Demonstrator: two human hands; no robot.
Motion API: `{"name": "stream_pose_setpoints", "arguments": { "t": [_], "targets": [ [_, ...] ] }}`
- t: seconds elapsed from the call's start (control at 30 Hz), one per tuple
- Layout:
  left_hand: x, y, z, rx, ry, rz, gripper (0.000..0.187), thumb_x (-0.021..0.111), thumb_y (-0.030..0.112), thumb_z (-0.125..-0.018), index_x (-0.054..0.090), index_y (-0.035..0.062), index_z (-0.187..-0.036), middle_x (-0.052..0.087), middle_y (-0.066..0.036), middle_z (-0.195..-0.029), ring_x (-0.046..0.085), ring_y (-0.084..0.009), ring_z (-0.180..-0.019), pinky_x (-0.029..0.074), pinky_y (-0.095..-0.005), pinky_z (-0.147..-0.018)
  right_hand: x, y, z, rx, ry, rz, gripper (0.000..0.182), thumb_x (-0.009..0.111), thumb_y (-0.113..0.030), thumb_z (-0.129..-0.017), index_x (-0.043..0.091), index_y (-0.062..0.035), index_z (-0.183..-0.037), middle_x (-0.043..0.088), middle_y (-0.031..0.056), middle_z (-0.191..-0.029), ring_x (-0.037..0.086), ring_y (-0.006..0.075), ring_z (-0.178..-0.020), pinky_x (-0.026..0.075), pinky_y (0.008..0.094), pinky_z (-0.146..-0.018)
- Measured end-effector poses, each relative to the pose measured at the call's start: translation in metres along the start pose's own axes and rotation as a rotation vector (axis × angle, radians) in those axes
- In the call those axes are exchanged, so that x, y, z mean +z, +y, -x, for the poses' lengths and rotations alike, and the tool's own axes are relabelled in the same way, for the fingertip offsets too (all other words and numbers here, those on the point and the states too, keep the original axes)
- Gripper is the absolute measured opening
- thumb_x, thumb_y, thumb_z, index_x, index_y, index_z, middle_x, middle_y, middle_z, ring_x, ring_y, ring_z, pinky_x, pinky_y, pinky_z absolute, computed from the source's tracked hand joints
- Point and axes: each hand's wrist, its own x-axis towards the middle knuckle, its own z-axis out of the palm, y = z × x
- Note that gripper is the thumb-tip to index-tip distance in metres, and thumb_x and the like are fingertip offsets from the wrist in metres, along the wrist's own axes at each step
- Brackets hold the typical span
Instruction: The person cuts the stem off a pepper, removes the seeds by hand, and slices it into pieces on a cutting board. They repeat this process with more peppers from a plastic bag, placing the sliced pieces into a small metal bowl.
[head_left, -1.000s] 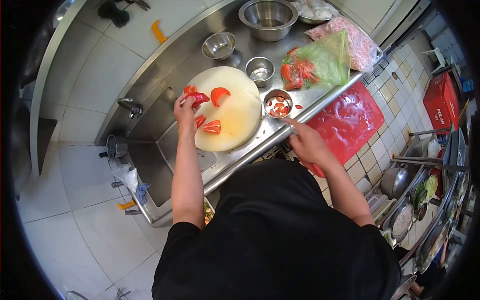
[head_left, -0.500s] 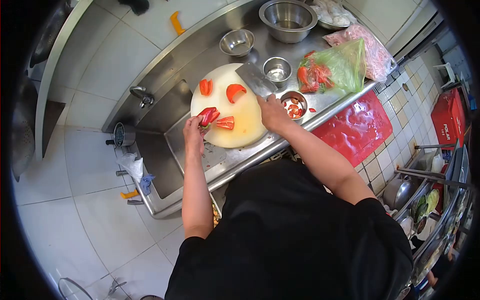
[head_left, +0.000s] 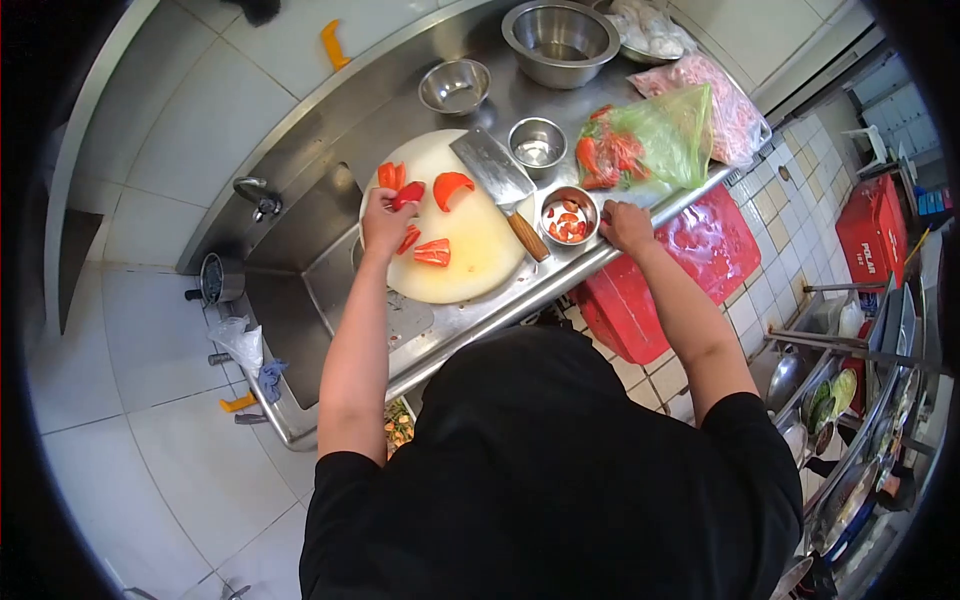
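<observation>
My left hand is closed on a red bell pepper piece over the left side of the round white cutting board. Other cut pepper pieces lie around it, among them a curved one and a ribbed one. A cleaver rests on the board's right side, its wooden handle reaching past the rim. My right hand is at the counter edge, right beside a small steel bowl with red pepper scraps. Its fingers are bent together; what they pinch, if anything, is hidden.
Behind the board stand an empty steel bowl, a steel cup and a larger bowl. A green plastic bag with red peppers lies at right. The sink with its faucet is at left; a red lid sits below the counter.
My right hand has let go of the cleaver, now lying on the board, and moved right to beside the scrap bowl. My left hand has moved farther up the board with the pepper piece.
</observation>
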Motion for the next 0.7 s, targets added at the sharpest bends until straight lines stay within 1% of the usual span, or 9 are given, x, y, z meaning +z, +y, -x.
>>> {"name": "stream_pose_setpoints", "arguments": {
  "t": [0.1, 0.17, 0.3, 0.33, 0.4, 0.43, 0.53, 0.63, 0.7],
  "targets": [
    [0.01, 0.001, 0.007, -0.023, -0.057, -0.079, 0.046, 0.083, 0.022, -0.078, 0.06, 0.0055, -0.114, 0.069, -0.014, -0.106, 0.067, -0.0231, -0.101, 0.053, -0.0358, -0.088, 0.029, 0.021, -0.01, -0.028, 0.088, -0.1, 0.022, 0.065, -0.028, -0.086, 0.068, -0.0066, -0.091, 0.073, 0.0168, -0.092, 0.069, 0.0401, -0.089, 0.054, 0.0482, -0.076],
    [0.008, 0.003, 0.022, 0.155, 0.061, -0.326, 0.038, 0.078, 0.019, -0.081, 0.062, 0.0055, -0.113, 0.07, -0.015, -0.105, 0.067, -0.0304, -0.104, 0.052, -0.0393, -0.091, 0.023, 0.022, -0.005, 0.051, 0.238, -0.272, 0.021, 0.065, -0.024, -0.087, 0.068, -0.0031, -0.088, 0.072, 0.0166, -0.082, 0.069, 0.0363, -0.077, 0.054, 0.0426, -0.068],
    [-0.011, 0.02, 0.063, 0.233, -0.177, -0.412, 0.022, 0.066, 0.007, -0.088, 0.07, 0.0035, -0.11, 0.069, -0.015, -0.114, 0.067, -0.0329, -0.106, 0.052, -0.0408, -0.093, -0.022, 0.001, 0.024, 0.178, 0.332, -0.711, 0.026, 0.071, -0.026, -0.088, 0.07, -0.003, -0.1, 0.071, 0.0157, -0.083, 0.069, 0.0285, -0.074, 0.054, 0.0408, -0.07],
    [-0.01, 0.017, 0.069, 0.223, -0.175, -0.414, 0.022, 0.066, 0.007, -0.088, 0.07, 0.0035, -0.11, 0.069, -0.015, -0.114, 0.067, -0.0329, -0.106, 0.052, -0.0408, -0.093, -0.031, -0.009, 0.028, 0.173, 0.322, -0.711, 0.026, 0.071, -0.026, -0.088, 0.07, -0.003, -0.1, 0.071, 0.0157, -0.083, 0.069, 0.0285, -0.074, 0.054, 0.0408, -0.07],
    [-0.007, 0.012, 0.077, 0.475, -0.21, -0.59, 0.023, 0.065, 0.005, -0.086, 0.07, 0.0021, -0.107, 0.069, -0.017, -0.11, 0.065, -0.0342, -0.108, 0.05, -0.0443, -0.095, -0.043, -0.03, 0.037, 0.023, 0.492, -0.541, 0.026, 0.072, -0.026, -0.089, 0.072, -0.0042, -0.103, 0.071, 0.0152, -0.09, 0.067, 0.0285, -0.072, 0.054, 0.039, -0.068],
    [-0.008, 0.021, 0.081, 0.431, -0.281, -0.585, 0.025, 0.065, 0.005, -0.084, 0.071, 0.0024, -0.108, 0.07, -0.017, -0.104, 0.065, -0.0341, -0.107, 0.05, -0.0453, -0.095, -0.046, -0.04, 0.038, -0.005, 0.539, -0.599, 0.026, 0.073, -0.025, -0.089, 0.072, -0.0058, -0.106, 0.07, 0.0135, -0.096, 0.066, 0.0275, -0.074, 0.053, 0.0383, -0.07],
    [-0.003, 0.033, 0.081, 0.321, -0.426, -0.717, 0.027, 0.065, 0.005, -0.083, 0.071, 0.0033, -0.109, 0.071, -0.017, -0.102, 0.066, -0.0359, -0.102, 0.051, -0.0438, -0.094, -0.055, -0.08, 0.045, -0.064, 0.415, -0.844, 0.03, 0.075, -0.025, -0.089, 0.07, -0.0038, -0.109, 0.07, 0.0114, -0.093, 0.066, 0.0227, -0.076, 0.054, 0.0351, -0.072],
    [-0.001, 0.037, 0.083, 0.189, -0.43, -0.677, 0.029, 0.067, 0.008, -0.083, 0.069, 0.0047, -0.113, 0.071, -0.016, -0.097, 0.068, -0.0347, -0.092, 0.054, -0.0428, -0.087, -0.052, -0.119, 0.057, -0.206, 0.314, -0.914, 0.025, 0.073, -0.023, -0.088, 0.07, -0.0062, -0.106, 0.067, 0.011, -0.091, 0.066, 0.0271, -0.082, 0.053, 0.0393, -0.078],
    [-0.002, 0.041, 0.09, 0.107, -0.347, -0.54, 0.031, 0.068, 0.008, -0.084, 0.066, 0.0037, -0.115, 0.07, -0.014, -0.094, 0.069, -0.031, -0.087, 0.055, -0.0407, -0.082, -0.054, -0.136, 0.061, -0.252, 0.151, -0.734, 0.024, 0.072, -0.021, -0.087, 0.069, -0.0059, -0.106, 0.066, 0.0144, -0.098, 0.066, 0.0319, -0.086, 0.053, 0.0426, -0.081]
  ]
}}
